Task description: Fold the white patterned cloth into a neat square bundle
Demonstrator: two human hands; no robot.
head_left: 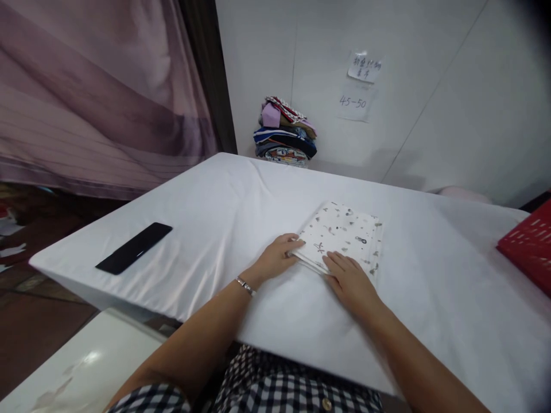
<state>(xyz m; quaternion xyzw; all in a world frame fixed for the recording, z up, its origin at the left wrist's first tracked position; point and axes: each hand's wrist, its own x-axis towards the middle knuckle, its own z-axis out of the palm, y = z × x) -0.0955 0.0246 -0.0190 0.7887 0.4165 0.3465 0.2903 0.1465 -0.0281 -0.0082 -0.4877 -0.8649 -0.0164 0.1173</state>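
A folded white cloth point(340, 230) with a small dark print lies flat on the white-covered table point(206, 229). At its near left corner, my left hand point(276, 256) pinches the layered edge between thumb and fingers. My right hand point(349, 280) rests on the near edge of the cloth, fingers stretched out over the fabric. Several layers show along the cloth's right side. The fingertips of my left hand are partly hidden under the corner.
A flat black object point(135, 248) lies at the table's left. Behind the far edge rises a stack of folded fabrics point(284, 135). A red basket point(529, 244) stands at the right edge. Handwritten papers point(355, 102) hang on the wall; a pinkish curtain point(99, 97) hangs left.
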